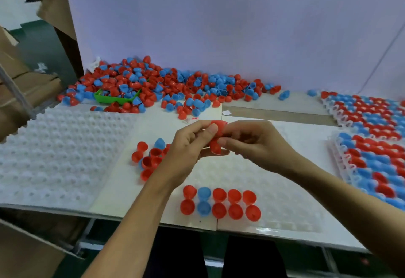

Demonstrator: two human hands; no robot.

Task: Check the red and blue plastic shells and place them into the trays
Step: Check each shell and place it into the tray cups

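Hands meet above the middle of the white table (295, 144), both gripping red plastic shells. The left hand (188, 146) pinches a red shell (219, 125) between thumb and fingers, and the right hand (252, 142) closes on the same piece from the other side, with a second red shell (215, 147) held just below it; whether the two halves are joined cannot be told.

Directly beneath the hands lies a clear tray (285, 201), its dimples mostly bare. Along the tray's near-left part sit two rows of five shells (220, 204): four pairs red, the second pair from the left blue. Just left of the tray, beside the left wrist, a small loose cluster of shells (151, 157) rests on the table, mostly red with one or two blue. Farther left of the tray lies a stack of unfilled white trays (54, 157).

Beyond the tray, against the white back panel (219, 25), spreads a big heap of mixed red and blue shells (164, 82), partly burying a green bin (105, 98). Right of the tray, filled trays (372, 146) hold packed red and blue shells. Cardboard boxes (19, 76) stand beyond the table's left edge.
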